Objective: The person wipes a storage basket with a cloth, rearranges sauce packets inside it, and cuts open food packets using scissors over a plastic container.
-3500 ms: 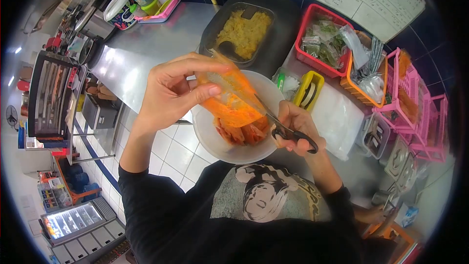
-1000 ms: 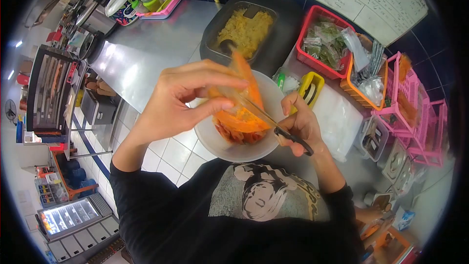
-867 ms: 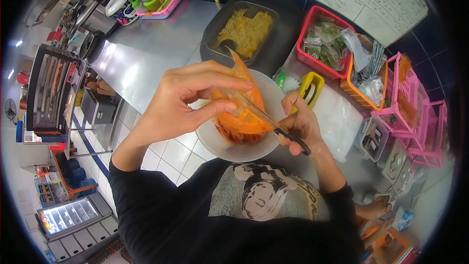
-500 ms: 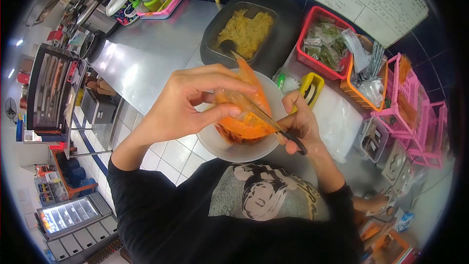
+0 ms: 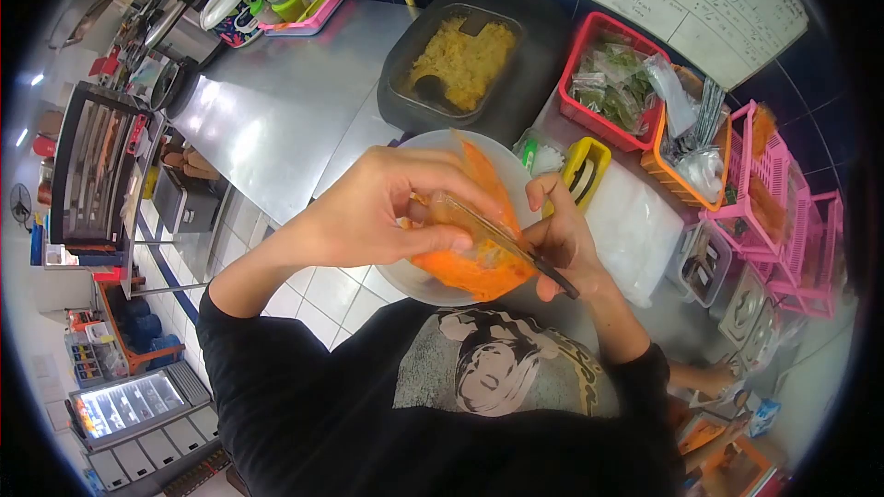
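My left hand (image 5: 378, 207) pinches a plastic bag (image 5: 488, 278) smeared with orange sauce, its thumb and fingers bunching the film. A pointed corner of the bag sticks up past the fingers. In my right hand (image 5: 564, 239) is a knife (image 5: 555, 276) with a black handle; its blade lies against the bag and reaches toward my left fingertips. Directly below both hands stands a whitish plastic bowl (image 5: 428, 140), its contents mostly hidden by the bag and my left hand.
Behind the bowl, a dark container (image 5: 470, 55) holds yellow food and a black spoon. Red (image 5: 569, 92) and orange (image 5: 665, 166) baskets of packets stand right, near a yellow holder (image 5: 589, 158), white plastic sheets (image 5: 631, 230) and pink racks (image 5: 787, 221). Another person's arm (image 5: 700, 379) shows lower right.
The bag has shifted down and right, hiding more of the bowl's contents. My left fingers have closed in more around it, and the knife has moved slightly with it.
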`<state>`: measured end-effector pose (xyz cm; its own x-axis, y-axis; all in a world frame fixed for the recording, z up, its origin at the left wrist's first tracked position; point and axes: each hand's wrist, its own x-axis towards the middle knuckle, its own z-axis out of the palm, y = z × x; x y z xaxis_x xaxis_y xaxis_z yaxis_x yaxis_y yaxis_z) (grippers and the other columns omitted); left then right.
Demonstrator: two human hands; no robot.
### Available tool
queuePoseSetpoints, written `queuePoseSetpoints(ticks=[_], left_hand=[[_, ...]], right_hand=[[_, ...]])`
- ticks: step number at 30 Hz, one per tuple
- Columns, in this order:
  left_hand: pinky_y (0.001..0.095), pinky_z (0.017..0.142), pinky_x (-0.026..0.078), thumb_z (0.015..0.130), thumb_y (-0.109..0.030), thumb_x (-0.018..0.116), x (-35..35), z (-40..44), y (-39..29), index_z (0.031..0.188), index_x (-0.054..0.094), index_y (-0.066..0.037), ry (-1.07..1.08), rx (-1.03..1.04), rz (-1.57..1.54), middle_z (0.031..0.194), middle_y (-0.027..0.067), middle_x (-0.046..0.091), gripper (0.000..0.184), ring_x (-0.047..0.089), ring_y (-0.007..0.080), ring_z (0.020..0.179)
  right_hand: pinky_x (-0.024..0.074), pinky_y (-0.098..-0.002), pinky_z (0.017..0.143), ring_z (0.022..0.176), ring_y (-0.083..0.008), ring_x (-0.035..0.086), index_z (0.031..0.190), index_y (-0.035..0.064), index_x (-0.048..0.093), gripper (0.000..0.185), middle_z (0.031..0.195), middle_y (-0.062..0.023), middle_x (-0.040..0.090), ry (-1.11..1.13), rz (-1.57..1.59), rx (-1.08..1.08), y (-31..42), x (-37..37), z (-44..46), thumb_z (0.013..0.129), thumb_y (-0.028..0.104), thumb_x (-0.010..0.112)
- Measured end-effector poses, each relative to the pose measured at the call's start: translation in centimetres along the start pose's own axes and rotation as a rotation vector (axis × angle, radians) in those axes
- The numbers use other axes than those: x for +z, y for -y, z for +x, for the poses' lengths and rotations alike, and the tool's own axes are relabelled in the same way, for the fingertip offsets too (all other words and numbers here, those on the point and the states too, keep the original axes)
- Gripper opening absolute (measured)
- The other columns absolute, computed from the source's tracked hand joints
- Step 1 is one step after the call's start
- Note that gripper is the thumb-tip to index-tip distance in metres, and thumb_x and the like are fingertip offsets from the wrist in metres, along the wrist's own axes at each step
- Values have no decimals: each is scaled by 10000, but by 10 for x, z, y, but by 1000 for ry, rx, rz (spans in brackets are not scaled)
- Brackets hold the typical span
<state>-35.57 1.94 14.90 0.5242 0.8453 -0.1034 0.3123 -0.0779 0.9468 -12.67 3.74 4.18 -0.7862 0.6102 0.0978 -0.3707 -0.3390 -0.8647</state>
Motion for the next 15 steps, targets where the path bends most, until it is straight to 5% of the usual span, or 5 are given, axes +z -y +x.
queuePoseSetpoints(ticks=[8,15], left_hand=[[299,819,529,748,34,676,3,4,8,986,640,11,-60,6,-145,1020,114,610,242,609,180,905],[259,732,490,736,15,698,11,10,15,835,679,25,-223,36,-186,837,110,660,101,626,158,799]], right_hand=[[320,-156,427,472,-83,518,1013,152,194,629,587,-60,539,-17,78,17,-8,-9,-7,688,17,715],[285,-152,412,432,-84,496,1021,159,192,703,579,-57,535,-29,158,-66,-18,-16,-10,651,80,784]])
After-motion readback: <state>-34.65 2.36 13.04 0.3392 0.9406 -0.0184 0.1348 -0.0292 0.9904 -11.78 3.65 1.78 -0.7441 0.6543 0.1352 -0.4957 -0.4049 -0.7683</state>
